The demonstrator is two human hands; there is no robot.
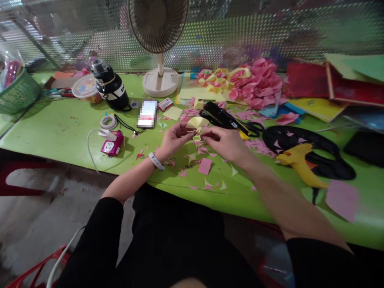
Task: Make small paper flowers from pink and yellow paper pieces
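Observation:
My left hand (174,138) and my right hand (225,142) meet over the green table (60,128), fingers pinched on a small pale yellow folded paper piece (196,123). A white band sits on my left wrist. Pink and yellow paper scraps (204,166) lie scattered under and around both hands. A black stapler (219,115) and black-and-yellow scissors (250,130) lie just beyond the hands.
A yellow glue gun (301,164) rests on a black mat at right. Pink and yellow paper flowers (255,84) pile at the back, beside a table fan (159,76). A black bottle (111,86), phone (147,114), tape roll (108,122), pink gadget (111,145) and green basket (18,94) stand left.

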